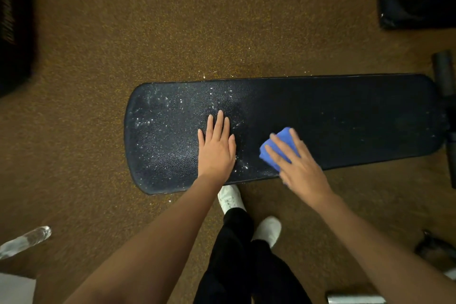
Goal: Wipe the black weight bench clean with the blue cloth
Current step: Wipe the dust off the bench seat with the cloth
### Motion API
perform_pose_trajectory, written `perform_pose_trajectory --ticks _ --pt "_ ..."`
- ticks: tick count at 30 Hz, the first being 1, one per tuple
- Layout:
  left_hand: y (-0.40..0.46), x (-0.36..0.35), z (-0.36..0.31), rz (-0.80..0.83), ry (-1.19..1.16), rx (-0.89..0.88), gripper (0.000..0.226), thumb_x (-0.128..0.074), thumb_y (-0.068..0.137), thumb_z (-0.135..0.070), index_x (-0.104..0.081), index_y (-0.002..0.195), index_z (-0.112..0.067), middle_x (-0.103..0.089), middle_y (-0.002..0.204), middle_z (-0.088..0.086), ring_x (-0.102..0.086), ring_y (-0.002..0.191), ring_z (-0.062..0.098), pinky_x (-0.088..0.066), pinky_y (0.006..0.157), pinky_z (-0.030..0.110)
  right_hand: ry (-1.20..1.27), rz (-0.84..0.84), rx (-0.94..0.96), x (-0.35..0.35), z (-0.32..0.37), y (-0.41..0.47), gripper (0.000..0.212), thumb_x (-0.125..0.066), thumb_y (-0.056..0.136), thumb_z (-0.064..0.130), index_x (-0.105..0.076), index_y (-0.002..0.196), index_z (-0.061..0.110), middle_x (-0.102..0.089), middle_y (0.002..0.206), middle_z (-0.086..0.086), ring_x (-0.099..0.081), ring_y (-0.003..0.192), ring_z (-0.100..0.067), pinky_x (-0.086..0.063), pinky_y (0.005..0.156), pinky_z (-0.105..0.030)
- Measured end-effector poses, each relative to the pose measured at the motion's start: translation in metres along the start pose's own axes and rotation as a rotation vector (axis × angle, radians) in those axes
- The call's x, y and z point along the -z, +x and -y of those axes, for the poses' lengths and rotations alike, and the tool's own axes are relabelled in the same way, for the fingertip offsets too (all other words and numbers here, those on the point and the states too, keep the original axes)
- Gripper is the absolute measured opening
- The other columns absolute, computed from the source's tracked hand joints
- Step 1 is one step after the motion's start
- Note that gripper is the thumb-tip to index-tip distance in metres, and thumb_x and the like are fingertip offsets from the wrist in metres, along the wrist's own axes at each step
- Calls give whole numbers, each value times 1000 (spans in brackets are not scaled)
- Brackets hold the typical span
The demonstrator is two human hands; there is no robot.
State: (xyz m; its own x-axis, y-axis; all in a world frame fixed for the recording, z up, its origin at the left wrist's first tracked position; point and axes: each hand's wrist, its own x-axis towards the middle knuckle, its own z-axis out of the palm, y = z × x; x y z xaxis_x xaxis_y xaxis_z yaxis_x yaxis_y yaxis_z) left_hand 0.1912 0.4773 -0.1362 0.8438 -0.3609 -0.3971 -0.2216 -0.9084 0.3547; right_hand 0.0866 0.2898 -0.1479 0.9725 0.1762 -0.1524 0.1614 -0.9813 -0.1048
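— While I stood there, the black weight bench (pixel 320 116) lay lengthwise across the speckled brown floor (pixel 172 20), its pebbled pad dotted with pale specks, thickest toward its rounded end.

— And the hands?

— The left hand (pixel 217 148) lay flat on the bench, fingers straight and close together, holding nothing. The right hand (pixel 293 158) pressed the blue cloth (pixel 278 145) onto the bench near its front edge, fingers spread over the bunched fabric rather than curled round it.

— Any writing?

— None I could read. A clear plastic bottle (pixel 24 242) lay on the floor well away from the bench; its contents I couldn't tell. White shoes (pixel 230 198) stood just beside the bench.
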Motion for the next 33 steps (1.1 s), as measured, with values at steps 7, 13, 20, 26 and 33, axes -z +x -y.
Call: perform_pose_trajectory --ticks 7,13,20,26,33 --pt "0 -2 -2 -35 -41 6 48 -21 101 -28 -17 147 -13 -1 157 -3 8 143 17 2 115 44 182 -93 -366 -8 52 8 75 -69 71 5 -40 140 11 -34 150 -11 -19 137 -48 -32 104 -56" --pt "-11 -6 -2 -50 -37 13 47 -22 101 -27 -19 146 -14 -2 157 -2 6 144 18 0 115 46 80 2 -50 -12 31 -12 91 -82 58 12 -41 139 12 -32 150 -9 -20 137 -47 -20 106 -56" --pt "-42 -22 3 -56 -17 19 48 -19 101 -28 -15 147 -17 1 157 -3 10 143 18 3 115 45 224 -108 -537 -6 43 -5 68 -60 78 6 -36 141 9 -29 151 -13 -14 137 -49 -26 106 -60" --pt "-40 -25 3 -80 18 26 47 -20 101 -27 -20 146 -15 -4 157 -1 4 144 20 -2 114 48 254 -127 -283 -13 97 6 71 -68 71 8 -44 137 11 -37 148 -9 -25 135 -48 -29 105 -57" --pt "-42 -19 3 -64 -27 18 47 -20 101 -27 -17 147 -17 -1 157 -4 7 143 17 -1 116 46 221 -86 -382 -12 36 -21 81 -75 71 9 -36 142 9 -29 151 -13 -15 137 -49 -21 107 -60"
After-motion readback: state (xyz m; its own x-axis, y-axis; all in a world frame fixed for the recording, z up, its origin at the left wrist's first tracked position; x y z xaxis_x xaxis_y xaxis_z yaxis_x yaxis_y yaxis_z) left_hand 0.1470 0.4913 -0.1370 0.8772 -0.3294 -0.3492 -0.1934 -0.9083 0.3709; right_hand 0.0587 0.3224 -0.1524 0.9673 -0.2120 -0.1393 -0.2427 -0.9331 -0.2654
